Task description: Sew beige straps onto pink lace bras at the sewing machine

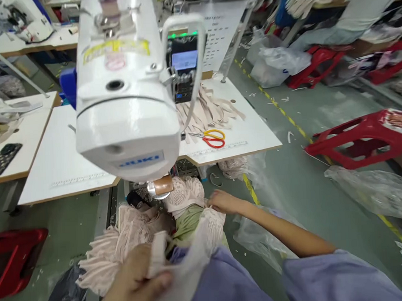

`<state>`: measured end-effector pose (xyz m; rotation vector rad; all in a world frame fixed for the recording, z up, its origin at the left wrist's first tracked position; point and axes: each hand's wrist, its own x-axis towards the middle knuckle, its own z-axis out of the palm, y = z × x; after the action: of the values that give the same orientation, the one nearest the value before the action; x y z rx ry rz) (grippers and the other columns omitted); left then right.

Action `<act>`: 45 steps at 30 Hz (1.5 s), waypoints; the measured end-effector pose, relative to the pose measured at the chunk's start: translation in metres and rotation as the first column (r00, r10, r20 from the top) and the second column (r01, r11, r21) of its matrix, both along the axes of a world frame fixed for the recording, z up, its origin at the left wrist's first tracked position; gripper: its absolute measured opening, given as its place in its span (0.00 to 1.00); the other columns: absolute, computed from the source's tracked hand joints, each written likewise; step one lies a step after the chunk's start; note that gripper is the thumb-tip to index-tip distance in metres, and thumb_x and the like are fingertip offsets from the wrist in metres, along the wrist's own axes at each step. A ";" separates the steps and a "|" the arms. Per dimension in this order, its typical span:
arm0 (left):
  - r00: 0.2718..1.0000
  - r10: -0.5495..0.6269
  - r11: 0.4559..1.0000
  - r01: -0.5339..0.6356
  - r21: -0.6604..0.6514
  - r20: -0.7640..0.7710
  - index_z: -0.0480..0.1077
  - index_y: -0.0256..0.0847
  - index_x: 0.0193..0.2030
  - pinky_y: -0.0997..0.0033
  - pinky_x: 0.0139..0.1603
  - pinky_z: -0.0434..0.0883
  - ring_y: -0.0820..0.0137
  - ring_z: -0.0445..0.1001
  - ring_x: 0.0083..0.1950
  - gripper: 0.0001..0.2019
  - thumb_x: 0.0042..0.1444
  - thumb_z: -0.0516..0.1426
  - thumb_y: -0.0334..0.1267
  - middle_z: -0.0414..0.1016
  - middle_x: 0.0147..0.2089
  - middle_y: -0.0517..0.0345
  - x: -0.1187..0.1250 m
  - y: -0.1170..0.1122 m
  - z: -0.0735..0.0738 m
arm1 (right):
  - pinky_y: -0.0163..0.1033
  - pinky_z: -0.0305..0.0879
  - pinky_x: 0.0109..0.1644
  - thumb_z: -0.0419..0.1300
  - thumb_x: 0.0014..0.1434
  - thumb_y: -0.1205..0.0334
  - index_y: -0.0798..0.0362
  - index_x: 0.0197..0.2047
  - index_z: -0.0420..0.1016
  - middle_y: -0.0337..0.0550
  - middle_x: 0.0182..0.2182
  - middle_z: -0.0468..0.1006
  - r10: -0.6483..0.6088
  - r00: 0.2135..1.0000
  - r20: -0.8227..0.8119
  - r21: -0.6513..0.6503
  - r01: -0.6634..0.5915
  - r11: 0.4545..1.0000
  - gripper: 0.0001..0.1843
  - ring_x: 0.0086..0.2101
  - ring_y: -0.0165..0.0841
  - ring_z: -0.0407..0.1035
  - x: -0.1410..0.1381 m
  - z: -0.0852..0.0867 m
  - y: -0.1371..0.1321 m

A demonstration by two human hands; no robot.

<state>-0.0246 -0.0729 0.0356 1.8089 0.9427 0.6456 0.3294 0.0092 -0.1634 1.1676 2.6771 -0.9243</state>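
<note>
A cream lace bra lies across my lap, over a green cloth, just below the sewing machine's head. My left hand is closed on the pale band end of the bra, near the camera and slightly blurred. On the far side, my right hand pinches the bra's edge beside a cup, its fingertips partly hidden. A pile of similar lace bras hangs to the left of my lap. Above stands the white sewing machine, with its copper-coloured lower arm end close to the bra.
Yellow-and-red-handled scissors and a bunch of beige straps lie on the right machine table. A phone rests on the left table. Red stools and plastic bags stand on the floor. Another person sits at the upper right.
</note>
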 end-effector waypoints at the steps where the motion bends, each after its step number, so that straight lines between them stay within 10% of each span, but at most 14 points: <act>1: 0.986 0.158 0.983 -0.163 -0.090 -0.051 0.72 0.39 0.25 0.71 0.29 0.66 0.67 0.71 0.27 0.23 0.64 0.54 0.53 0.73 0.24 0.55 -0.015 0.007 -0.006 | 0.42 0.67 0.46 0.56 0.59 0.68 0.56 0.35 0.80 0.49 0.32 0.80 -0.024 1.000 0.003 -0.015 0.024 1.000 0.10 0.36 0.38 0.74 0.009 0.003 -0.003; 5: 0.855 0.407 0.774 -0.509 -0.376 -0.320 0.76 0.36 0.35 0.67 0.31 0.69 0.60 0.75 0.32 0.26 0.60 0.53 0.61 0.78 0.30 0.51 -0.055 0.056 -0.037 | 0.34 0.61 0.36 0.47 0.71 0.55 0.54 0.35 0.78 0.45 0.31 0.78 -0.093 0.995 -0.029 -0.068 0.091 0.993 0.22 0.32 0.32 0.70 0.024 0.031 -0.020; 9: 0.615 0.608 0.772 -0.606 0.192 -0.503 0.76 0.35 0.44 0.50 0.50 0.68 0.45 0.74 0.49 0.22 0.56 0.58 0.54 0.79 0.43 0.39 -0.015 0.083 -0.064 | 0.35 0.57 0.36 0.42 0.73 0.49 0.55 0.32 0.73 0.42 0.28 0.73 -0.252 0.949 -0.189 -0.106 0.235 0.966 0.27 0.31 0.31 0.67 -0.011 0.067 -0.031; 11: 0.785 0.500 0.863 -0.417 0.285 -0.365 0.75 0.38 0.51 0.46 0.58 0.64 0.43 0.69 0.59 0.23 0.53 0.62 0.50 0.75 0.54 0.35 0.028 0.074 -0.075 | 0.33 0.55 0.34 0.44 0.72 0.46 0.54 0.29 0.70 0.38 0.26 0.69 -0.285 0.892 -0.351 -0.222 0.217 0.951 0.28 0.29 0.28 0.63 -0.037 0.085 -0.029; 13: 0.962 0.140 0.990 -0.132 0.050 -0.234 0.71 0.40 0.58 0.52 0.59 0.64 0.48 0.68 0.60 0.31 0.49 0.65 0.51 0.73 0.58 0.39 0.065 0.059 -0.085 | 0.31 0.56 0.32 0.47 0.71 0.45 0.54 0.28 0.70 0.35 0.24 0.69 -0.223 0.866 -0.447 -0.331 0.072 0.941 0.27 0.27 0.27 0.63 -0.057 0.101 -0.016; 16: 0.991 -0.033 0.944 -0.012 -0.328 -0.132 0.72 0.39 0.35 0.66 0.39 0.66 0.63 0.70 0.37 0.17 0.58 0.57 0.53 0.74 0.34 0.53 0.087 0.043 -0.096 | 0.30 0.62 0.34 0.53 0.68 0.47 0.53 0.33 0.76 0.36 0.27 0.75 -0.281 0.913 -0.296 -0.260 0.207 0.943 0.21 0.29 0.28 0.69 -0.059 0.118 0.035; 18: 0.991 -0.077 0.908 0.024 -0.419 -0.111 0.63 0.40 0.24 0.71 0.30 0.59 0.70 0.62 0.28 0.23 0.60 0.54 0.57 0.62 0.24 0.60 0.084 0.042 -0.098 | 0.33 0.65 0.39 0.51 0.69 0.48 0.52 0.43 0.78 0.41 0.36 0.80 -0.559 0.814 -0.158 0.007 0.567 0.824 0.20 0.35 0.32 0.72 -0.044 0.127 0.088; 22: 0.993 -0.085 0.887 0.039 -0.461 -0.080 0.57 0.41 0.24 0.73 0.27 0.54 0.74 0.54 0.26 0.28 0.59 0.50 0.65 0.54 0.24 0.64 0.070 0.045 -0.093 | 0.45 0.63 0.52 0.40 0.72 0.58 0.59 0.60 0.67 0.63 0.57 0.70 -0.789 0.601 -0.132 0.280 0.786 0.552 0.23 0.54 0.45 0.67 -0.010 0.138 0.194; 26: 0.986 0.076 0.900 -0.131 -0.416 -0.147 0.56 0.41 0.24 0.73 0.29 0.53 0.74 0.53 0.28 0.27 0.59 0.52 0.63 0.53 0.25 0.64 0.065 0.045 -0.082 | 0.48 0.66 0.53 0.53 0.69 0.58 0.60 0.53 0.72 0.60 0.52 0.74 -0.813 0.580 -0.048 0.372 0.766 0.524 0.16 0.51 0.44 0.69 0.000 0.134 0.243; 32: 0.956 0.226 0.892 -0.281 -0.354 -0.188 0.56 0.42 0.22 0.72 0.29 0.54 0.73 0.54 0.28 0.26 0.56 0.54 0.63 0.54 0.24 0.63 0.067 0.047 -0.068 | 0.46 0.68 0.50 0.56 0.68 0.56 0.56 0.49 0.75 0.50 0.49 0.76 -0.748 0.664 0.014 0.435 0.670 0.602 0.14 0.47 0.38 0.72 0.001 0.126 0.244; 43: 0.940 0.300 0.910 -0.333 -0.249 -0.160 0.58 0.41 0.22 0.73 0.27 0.54 0.74 0.55 0.26 0.26 0.60 0.53 0.60 0.54 0.22 0.64 0.049 0.055 -0.061 | 0.38 0.62 0.40 0.54 0.64 0.63 0.56 0.43 0.77 0.55 0.46 0.78 -0.742 0.655 -0.140 0.447 0.711 0.543 0.12 0.43 0.40 0.70 0.010 0.140 0.213; 45: 0.941 0.305 0.903 -0.334 -0.271 -0.144 0.57 0.41 0.21 0.74 0.26 0.53 0.75 0.54 0.25 0.26 0.61 0.53 0.58 0.54 0.21 0.65 0.046 0.054 -0.060 | 0.37 0.64 0.37 0.54 0.65 0.58 0.55 0.43 0.74 0.52 0.41 0.77 -0.731 0.603 -0.319 0.276 0.797 0.537 0.12 0.39 0.36 0.70 0.009 0.140 0.194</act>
<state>0.0211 -0.0186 -0.0245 1.4443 1.3475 0.5838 0.3383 0.2029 -0.0229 2.6194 2.4732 -0.5154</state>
